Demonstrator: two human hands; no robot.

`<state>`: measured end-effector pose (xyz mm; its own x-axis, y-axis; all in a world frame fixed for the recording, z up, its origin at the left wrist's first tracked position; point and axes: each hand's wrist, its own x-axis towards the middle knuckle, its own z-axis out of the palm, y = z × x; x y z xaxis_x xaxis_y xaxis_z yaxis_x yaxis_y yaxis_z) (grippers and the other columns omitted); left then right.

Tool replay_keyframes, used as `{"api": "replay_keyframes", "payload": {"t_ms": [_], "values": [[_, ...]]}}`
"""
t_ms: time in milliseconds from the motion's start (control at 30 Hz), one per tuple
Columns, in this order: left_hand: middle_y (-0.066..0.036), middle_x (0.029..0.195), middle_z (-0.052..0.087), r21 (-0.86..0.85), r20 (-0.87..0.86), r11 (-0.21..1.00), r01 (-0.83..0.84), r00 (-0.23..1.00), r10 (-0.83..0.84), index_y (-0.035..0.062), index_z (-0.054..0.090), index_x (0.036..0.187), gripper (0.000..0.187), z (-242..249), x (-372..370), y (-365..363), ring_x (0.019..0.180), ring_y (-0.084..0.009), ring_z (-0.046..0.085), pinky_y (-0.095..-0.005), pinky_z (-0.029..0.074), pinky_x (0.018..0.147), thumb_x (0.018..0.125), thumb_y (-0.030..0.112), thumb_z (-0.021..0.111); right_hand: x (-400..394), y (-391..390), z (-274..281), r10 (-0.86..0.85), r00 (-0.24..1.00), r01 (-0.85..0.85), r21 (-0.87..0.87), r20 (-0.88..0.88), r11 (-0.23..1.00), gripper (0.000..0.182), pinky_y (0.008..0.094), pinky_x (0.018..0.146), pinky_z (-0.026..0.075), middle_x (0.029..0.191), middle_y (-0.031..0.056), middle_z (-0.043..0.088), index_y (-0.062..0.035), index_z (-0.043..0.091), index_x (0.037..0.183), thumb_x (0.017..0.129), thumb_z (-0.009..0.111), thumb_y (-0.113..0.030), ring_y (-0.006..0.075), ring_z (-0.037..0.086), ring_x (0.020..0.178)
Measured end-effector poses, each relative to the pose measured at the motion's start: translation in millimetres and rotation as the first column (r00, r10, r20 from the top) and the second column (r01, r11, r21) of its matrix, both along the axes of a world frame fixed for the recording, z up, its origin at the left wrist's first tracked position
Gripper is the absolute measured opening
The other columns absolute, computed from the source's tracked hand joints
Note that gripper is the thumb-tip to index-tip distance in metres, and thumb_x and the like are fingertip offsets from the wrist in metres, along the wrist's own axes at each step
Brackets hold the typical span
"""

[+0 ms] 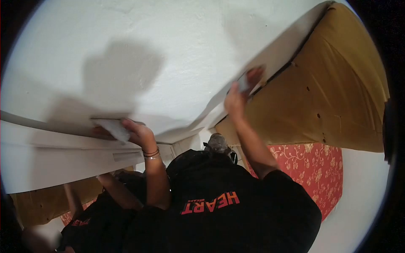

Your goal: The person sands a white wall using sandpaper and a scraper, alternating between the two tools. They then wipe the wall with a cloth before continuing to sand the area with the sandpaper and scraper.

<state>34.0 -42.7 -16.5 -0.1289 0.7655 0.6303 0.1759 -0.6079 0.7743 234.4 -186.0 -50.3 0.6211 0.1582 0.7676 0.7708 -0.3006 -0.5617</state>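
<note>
My left hand [141, 134], with bands round its wrist, is closed on a pale grey flat piece [114, 128] beside the long white ledge. The fingers are partly hidden behind the piece. Farther right, my right hand [236, 100] is closed round a small light grey piece [243, 83], near the dark edge where the white surface [190, 63] meets the brown covering [320, 88]. Motion blurs the fingertips there. What either piece is made of I cannot tell.
The white ledge [63, 158] runs along the left. A reflection of a black shirt and arms shows at lower left. Red floral material [299, 168] lies at the right, below the brown covering. A shoe [218, 143] shows beyond my black shirt [228, 215].
</note>
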Motion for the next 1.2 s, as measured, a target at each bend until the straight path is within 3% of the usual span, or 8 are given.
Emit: {"api": "replay_keyframes", "payload": {"t_ms": [167,433,500,600,700,900,1033,1200], "values": [[-0.022,0.143,-0.006,0.133,-0.111,0.983,-0.125,0.984,0.140,-0.0022,-0.001,0.137,0.064,5.1,7.6,2.5,0.132,-0.0343,0.002,-0.0426,0.005,0.107,0.094,0.034,0.030,-18.8,47.1,89.3,0.129,0.976,-0.173,0.265,0.177,0.949,0.066,0.0491,0.105,0.001,0.143,0.0216,0.009,0.0015,0.020,0.135,0.088,0.035,-0.042,0.0358,0.003,0.133],[-0.025,0.142,-0.006,0.108,-0.626,0.994,-0.034,0.774,0.095,0.0014,0.001,0.138,0.062,-103.9,-28.6,5.2,0.131,-0.0405,-0.004,-0.0523,0.000,0.104,0.092,0.030,0.031,-48.2,0.7,-100.5,0.231,0.956,-0.099,-0.540,0.183,0.836,0.066,0.0540,0.104,0.002,0.141,0.0242,0.011,0.0017,0.033,0.129,0.079,0.054,-0.036,0.0397,0.004,0.132],[-0.023,0.142,-0.007,-0.077,-0.374,0.997,-0.003,0.927,-0.026,-0.0014,-0.001,0.137,0.064,-85.9,-24.9,12.1,0.132,-0.0379,-0.006,-0.0474,0.000,0.105,0.092,0.032,0.031,-30.3,5.7,-45.3,0.139,0.984,-0.141,-0.010,-0.109,0.990,0.069,0.0513,0.105,-0.001,0.142,0.0233,0.006,0.0043,0.018,0.134,0.084,0.048,-0.033,0.0402,0.002,0.132],[-0.023,0.143,-0.008,0.009,-0.040,0.999,0.051,0.998,-0.050,-0.0044,-0.003,0.136,0.067,-14.4,-3.6,12.5,0.133,-0.0348,-0.008,-0.0420,-0.001,0.106,0.092,0.035,0.029,-10.0,19.2,64.4,0.038,0.996,-0.041,0.034,0.086,0.999,0.073,0.0504,0.105,-0.002,0.143,0.0230,0.005,0.0066,0.007,0.135,0.086,0.044,-0.033,0.0404,0.000,0.132],[-0.024,0.142,-0.010,0.150,0.053,0.988,0.025,0.998,-0.033,-0.0068,-0.004,0.135,0.069,15.8,2.7,7.4,0.132,-0.0354,-0.010,-0.0429,-0.003,0.106,0.093,0.038,0.026,-32.6,53.1,102.9,0.304,0.912,-0.397,0.406,0.276,0.823,0.072,0.0503,0.105,-0.002,0.143,0.0230,0.004,0.0090,0.011,0.134,0.086,0.042,-0.035,0.0397,-0.001,0.132],[-0.026,0.141,-0.009,0.224,-0.364,0.970,-0.092,0.916,0.171,-0.0076,-0.003,0.135,0.067,-29.6,-11.8,10.8,0.131,-0.0393,-0.008,-0.0461,-0.003,0.105,0.093,0.037,0.024,-84.6,42.0,-55.1,0.352,0.896,-0.173,-0.519,0.270,0.837,0.062,0.0569,0.102,0.011,0.134,0.0239,0.030,-0.0007,0.040,0.125,0.075,0.057,-0.032,0.0371,0.021,0.129],[-0.026,0.142,-0.007,0.275,-0.472,0.956,-0.101,0.853,0.225,-0.0079,-0.001,0.135,0.066,-22.6,-20.0,8.8,0.132,-0.0374,-0.006,-0.0449,-0.001,0.106,0.094,0.036,0.025,-50.2,4.0,-48.9,0.248,0.965,-0.260,-0.200,-0.085,0.945,0.063,0.0527,0.104,0.007,0.137,0.0264,0.023,0.0053,0.033,0.128,0.078,0.056,-0.025,0.0408,0.014,0.130],[-0.027,0.141,-0.002,0.035,0.128,0.983,0.178,0.975,-0.181,-0.0100,0.003,0.134,0.066,-14.9,-14.2,30.9,0.133,-0.0341,0.001,-0.0425,0.003,0.106,0.094,0.035,0.031,-20.1,29.6,82.3,0.104,0.967,-0.127,0.087,0.231,0.988,0.067,0.0469,0.106,0.000,0.142,0.0248,0.009,0.0087,0.018,0.133,0.085,0.046,-0.029,0.0385,0.004,0.132]]}}
